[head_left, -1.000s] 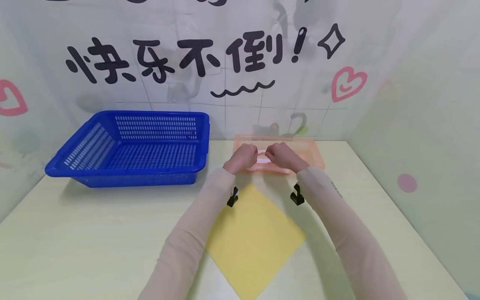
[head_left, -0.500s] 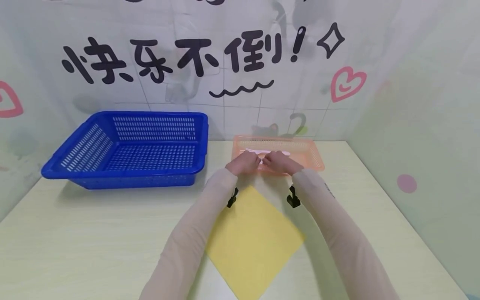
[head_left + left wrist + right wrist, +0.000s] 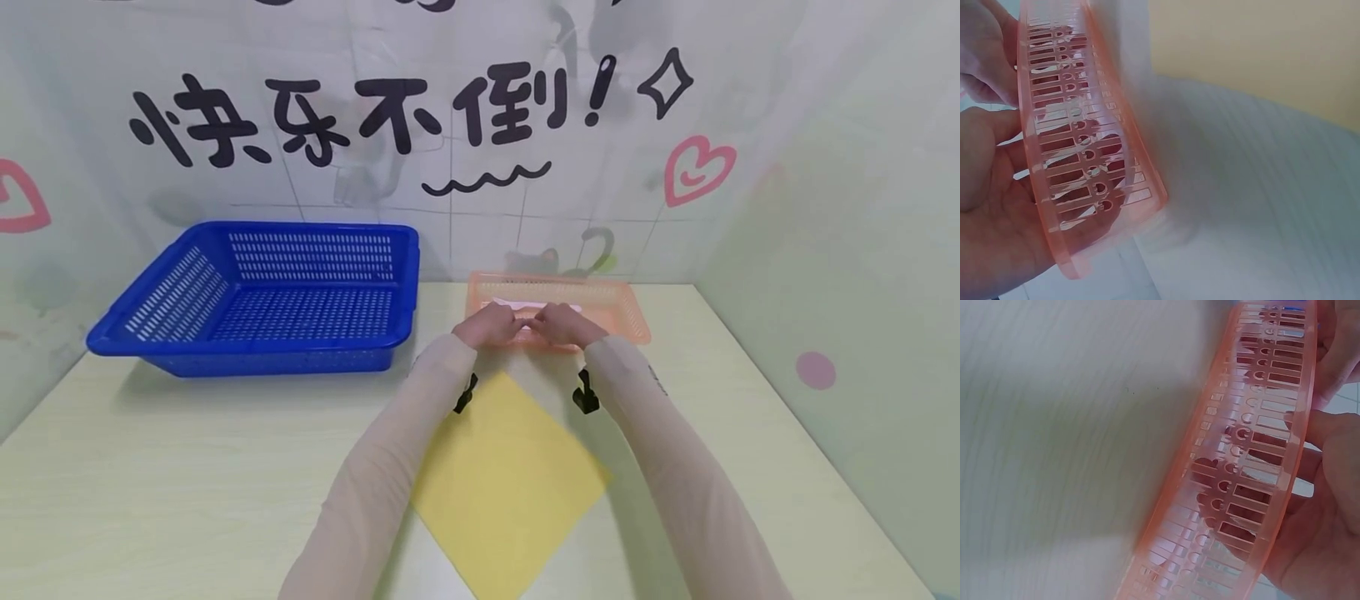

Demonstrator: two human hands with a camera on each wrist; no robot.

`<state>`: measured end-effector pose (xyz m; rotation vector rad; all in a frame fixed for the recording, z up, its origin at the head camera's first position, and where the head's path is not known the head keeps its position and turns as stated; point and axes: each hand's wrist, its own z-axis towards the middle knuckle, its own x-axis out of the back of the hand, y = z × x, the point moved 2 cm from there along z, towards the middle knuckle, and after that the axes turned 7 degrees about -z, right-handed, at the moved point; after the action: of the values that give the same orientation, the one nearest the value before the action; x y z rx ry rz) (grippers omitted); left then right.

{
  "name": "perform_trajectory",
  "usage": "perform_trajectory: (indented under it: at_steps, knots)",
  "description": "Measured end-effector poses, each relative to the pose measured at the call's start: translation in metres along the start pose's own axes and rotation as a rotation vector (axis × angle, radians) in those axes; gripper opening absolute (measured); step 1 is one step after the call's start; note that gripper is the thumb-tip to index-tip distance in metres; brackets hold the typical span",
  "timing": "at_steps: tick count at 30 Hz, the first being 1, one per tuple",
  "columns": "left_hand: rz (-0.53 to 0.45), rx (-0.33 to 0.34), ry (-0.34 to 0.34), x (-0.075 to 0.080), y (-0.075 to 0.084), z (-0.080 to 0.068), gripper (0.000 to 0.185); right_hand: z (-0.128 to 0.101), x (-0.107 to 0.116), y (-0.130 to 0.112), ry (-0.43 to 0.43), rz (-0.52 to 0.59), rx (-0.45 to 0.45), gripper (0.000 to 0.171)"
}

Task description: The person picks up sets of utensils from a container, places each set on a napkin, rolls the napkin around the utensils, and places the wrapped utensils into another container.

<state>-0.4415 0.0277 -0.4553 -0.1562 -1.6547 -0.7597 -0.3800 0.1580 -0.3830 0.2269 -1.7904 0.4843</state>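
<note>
Both hands reach down into a translucent orange basket (image 3: 630, 321) near the wall. My left hand (image 3: 489, 325) and right hand (image 3: 562, 323) nearly meet, with a thin pale pink piece (image 3: 527, 325) pinched between their fingers. Its kind is too small to tell. Behind the hands lies a long, thin pale pink piece (image 3: 534, 305) in the basket. In the left wrist view, the left hand (image 3: 997, 206) has its fingers beyond the slotted front wall (image 3: 1066, 144). Seen from the right wrist, the right hand (image 3: 1310, 537) is likewise behind the slots, fingers partly hidden.
A large blue slotted basket (image 3: 255, 357) stands to the left. On the pale table, a yellow square sheet (image 3: 510, 483) lies cornerwise beneath the forearms. A patterned back wall (image 3: 375, 183) and a side wall (image 3: 825, 275) border the table.
The hands have come down lower and closer together in the orange basket. The long pale pink piece behind them has come into sight.
</note>
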Motion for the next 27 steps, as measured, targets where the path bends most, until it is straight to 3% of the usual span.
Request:
perform_trajectory:
  at_steps: [3, 6, 10, 13, 15, 18, 20, 23, 25, 27]
  knots:
    - [0.000, 0.023, -0.018, -0.001, -0.002, 0.001, 0.062, -0.033, 0.023, -0.036, -0.010, 0.003, -0.025, 0.041]
    - [-0.028, 0.055, -0.047, -0.004, -0.005, 0.006, 0.059, -0.047, 0.031, -0.046, -0.003, 0.025, 0.014, 0.039]
    - [-0.012, 0.020, -0.013, -0.044, -0.046, 0.055, 0.063, -0.038, 0.027, -0.036, -0.046, 0.067, -0.009, 0.037]
    - [0.000, 0.018, -0.012, -0.063, -0.065, 0.077, 0.065, -0.027, 0.020, -0.027, -0.084, 0.100, -0.020, 0.039]
    - [-0.004, 0.032, -0.020, -0.050, -0.050, 0.061, 0.058, -0.014, 0.011, -0.013, -0.090, 0.129, 0.030, 0.041]
    - [0.009, 0.053, -0.025, -0.025, -0.021, 0.031, 0.047, -0.005, 0.005, -0.002, -0.113, 0.159, 0.036, 0.039]
    - [0.044, 0.034, 0.015, -0.015, -0.010, 0.019, 0.048, -0.003, 0.006, -0.002, -0.129, 0.172, -0.004, 0.039]
    - [0.080, 0.027, 0.047, -0.005, 0.001, 0.006, 0.051, -0.023, 0.020, -0.022, -0.134, 0.167, -0.066, 0.040]
    - [0.040, 0.038, 0.038, -0.004, -0.001, 0.005, 0.055, -0.032, 0.026, -0.031, -0.118, 0.168, -0.066, 0.039]
    - [-0.015, 0.079, -0.013, 0.001, 0.003, 0.000, 0.055, -0.034, 0.027, -0.035, -0.108, 0.166, -0.076, 0.038]
